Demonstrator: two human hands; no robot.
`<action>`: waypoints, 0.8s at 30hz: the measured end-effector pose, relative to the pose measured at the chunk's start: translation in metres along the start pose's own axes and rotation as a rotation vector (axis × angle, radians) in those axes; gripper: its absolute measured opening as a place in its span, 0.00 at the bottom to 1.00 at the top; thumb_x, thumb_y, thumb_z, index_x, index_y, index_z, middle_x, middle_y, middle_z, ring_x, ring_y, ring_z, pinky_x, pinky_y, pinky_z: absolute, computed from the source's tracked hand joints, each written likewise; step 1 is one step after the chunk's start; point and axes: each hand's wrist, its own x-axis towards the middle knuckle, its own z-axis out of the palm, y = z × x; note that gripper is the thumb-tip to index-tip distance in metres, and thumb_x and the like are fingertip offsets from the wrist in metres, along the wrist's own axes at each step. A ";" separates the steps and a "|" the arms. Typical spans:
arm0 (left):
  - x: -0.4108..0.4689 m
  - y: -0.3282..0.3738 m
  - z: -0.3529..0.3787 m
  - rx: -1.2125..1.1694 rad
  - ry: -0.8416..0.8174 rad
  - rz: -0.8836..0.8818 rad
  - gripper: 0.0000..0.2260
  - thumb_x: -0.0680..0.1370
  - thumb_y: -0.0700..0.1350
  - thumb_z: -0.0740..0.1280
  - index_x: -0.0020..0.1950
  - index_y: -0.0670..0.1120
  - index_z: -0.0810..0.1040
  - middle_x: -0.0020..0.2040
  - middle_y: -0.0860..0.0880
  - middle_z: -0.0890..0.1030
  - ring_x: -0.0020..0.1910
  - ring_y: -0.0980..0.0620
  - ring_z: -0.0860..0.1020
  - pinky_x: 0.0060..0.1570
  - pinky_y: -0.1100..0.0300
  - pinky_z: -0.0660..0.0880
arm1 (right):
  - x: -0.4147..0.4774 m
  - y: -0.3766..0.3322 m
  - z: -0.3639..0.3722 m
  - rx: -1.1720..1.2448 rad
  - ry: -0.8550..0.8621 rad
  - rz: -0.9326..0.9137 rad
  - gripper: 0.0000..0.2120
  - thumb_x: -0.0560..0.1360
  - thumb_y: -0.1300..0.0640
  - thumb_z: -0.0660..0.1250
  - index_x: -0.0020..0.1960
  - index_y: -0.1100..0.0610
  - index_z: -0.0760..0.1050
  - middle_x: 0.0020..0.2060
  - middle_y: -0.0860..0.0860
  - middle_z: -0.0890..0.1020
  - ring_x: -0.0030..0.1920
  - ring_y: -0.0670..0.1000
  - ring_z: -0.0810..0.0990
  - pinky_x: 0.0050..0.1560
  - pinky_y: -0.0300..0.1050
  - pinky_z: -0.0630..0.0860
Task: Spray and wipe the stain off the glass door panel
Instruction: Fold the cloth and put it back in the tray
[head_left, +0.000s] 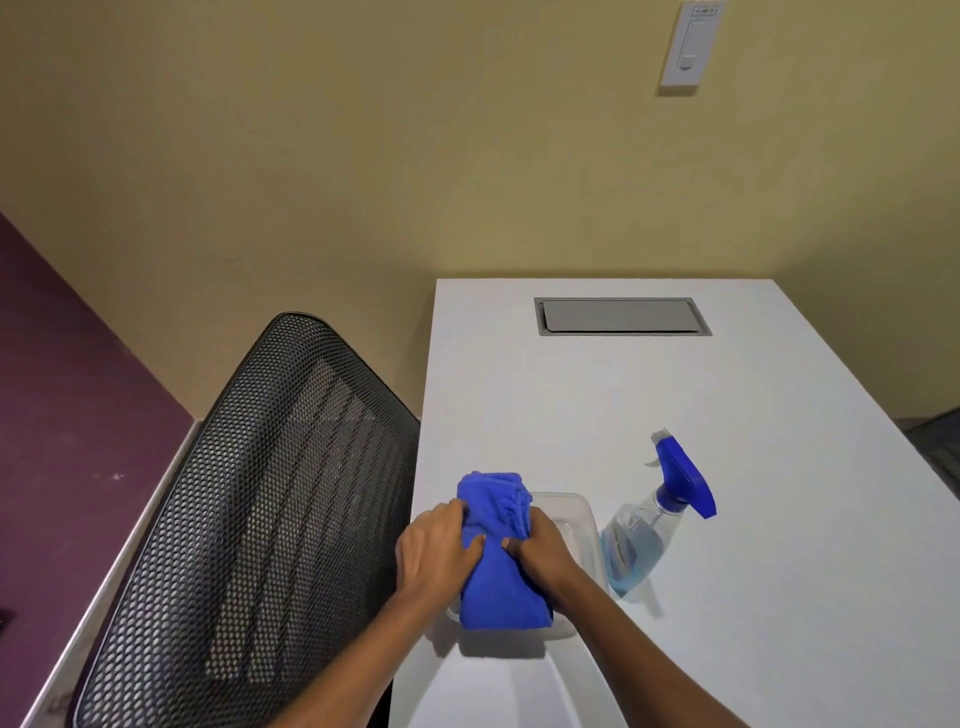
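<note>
A folded blue cloth lies over a clear plastic tray near the front left of the white table. My left hand grips the cloth's left side and my right hand grips its right side, thumbs on top. A clear spray bottle with pale blue liquid and a blue trigger head stands just right of the tray, untouched. No glass door panel is in view.
A black mesh office chair stands against the table's left edge. A grey cable hatch is set into the tabletop at the back. A beige wall with a white switch plate rises behind; purple floor lies at left.
</note>
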 end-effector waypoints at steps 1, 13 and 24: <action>-0.001 0.000 0.004 0.014 0.016 0.035 0.12 0.77 0.56 0.64 0.54 0.49 0.76 0.47 0.52 0.81 0.49 0.49 0.78 0.48 0.56 0.74 | 0.002 -0.001 0.000 -0.008 -0.013 0.010 0.04 0.69 0.64 0.61 0.43 0.60 0.73 0.37 0.56 0.76 0.39 0.54 0.74 0.40 0.49 0.71; -0.006 0.002 0.035 0.019 -0.183 0.040 0.16 0.79 0.44 0.62 0.67 0.44 0.70 0.72 0.44 0.62 0.73 0.43 0.53 0.70 0.55 0.65 | 0.034 0.013 0.017 -0.424 -0.085 0.183 0.26 0.73 0.67 0.60 0.70 0.56 0.65 0.59 0.60 0.78 0.58 0.59 0.77 0.62 0.54 0.76; -0.008 0.010 0.039 0.232 -0.181 -0.030 0.15 0.78 0.46 0.58 0.65 0.50 0.72 0.74 0.49 0.64 0.77 0.38 0.47 0.74 0.45 0.50 | 0.029 0.009 0.022 -0.721 0.034 0.190 0.18 0.75 0.55 0.62 0.64 0.58 0.68 0.60 0.58 0.75 0.62 0.60 0.73 0.60 0.52 0.74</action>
